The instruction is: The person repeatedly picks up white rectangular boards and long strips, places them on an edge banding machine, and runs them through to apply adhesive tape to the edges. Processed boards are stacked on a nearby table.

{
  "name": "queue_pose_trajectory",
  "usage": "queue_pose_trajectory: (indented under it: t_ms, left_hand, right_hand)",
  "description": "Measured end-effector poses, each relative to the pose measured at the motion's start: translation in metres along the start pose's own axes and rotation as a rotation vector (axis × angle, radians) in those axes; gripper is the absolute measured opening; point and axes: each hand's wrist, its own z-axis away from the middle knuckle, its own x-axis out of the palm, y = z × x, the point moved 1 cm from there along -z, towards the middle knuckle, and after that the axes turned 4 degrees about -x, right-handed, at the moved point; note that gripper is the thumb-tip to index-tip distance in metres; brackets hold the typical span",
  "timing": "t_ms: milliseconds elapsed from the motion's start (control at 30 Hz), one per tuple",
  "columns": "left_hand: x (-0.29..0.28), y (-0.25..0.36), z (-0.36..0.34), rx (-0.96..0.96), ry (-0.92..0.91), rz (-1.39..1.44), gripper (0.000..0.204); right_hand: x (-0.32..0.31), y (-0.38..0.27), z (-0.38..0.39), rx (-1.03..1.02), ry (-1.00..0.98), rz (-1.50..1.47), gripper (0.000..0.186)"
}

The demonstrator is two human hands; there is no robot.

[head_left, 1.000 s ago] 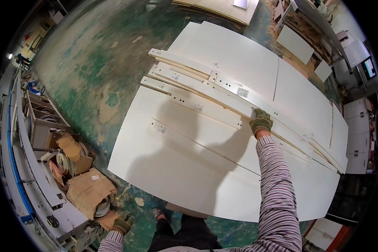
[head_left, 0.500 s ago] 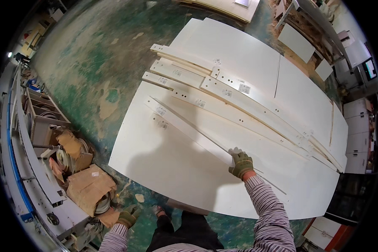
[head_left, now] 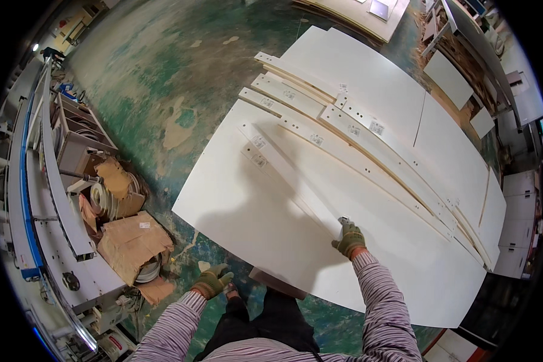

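White strip (head_left: 286, 171), long edges slanting, bare panel (head_left: 332, 184) alongside

Two gloved hands show, a left hand (head_left: 212, 282) and a right hand (head_left: 349, 241), with two striped sleeves (head_left: 385, 295). On the big white surface (head_left: 398, 274), two narrow strips (head_left: 282, 180) lie on the near side, and at least six longer white strips (head_left: 377, 172) make up the far group; their overlap hides an exact number. At least seven printed labels (head_left: 376, 128) dot the strips. On the right, two loose pale panels (head_left: 448, 80) stand out beyond the surface's far edge. One board stack (head_left: 347, 17) sits on the far side; on the left, one compartmented shelf unit (head_left: 72, 158) and one blue rail (head_left: 25, 175) appear.
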Motion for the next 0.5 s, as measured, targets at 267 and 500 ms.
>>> queue_pose_trajectory:
  t_ms: [267, 500]
  left_hand:
    - [0.046, 0.048, -0.016, 0.12, -0.125, 0.975, 0.071]
    - [0.034, 0.021, 0.027, 0.108, -0.079, 1.494, 0.054]
  right_hand:
    - [-0.013, -0.138, 0.13, -0.111, -0.361, -0.192, 0.091]
    - [0.021, -0.238, 0.252, -0.311, -0.21, -0.282, 0.094]
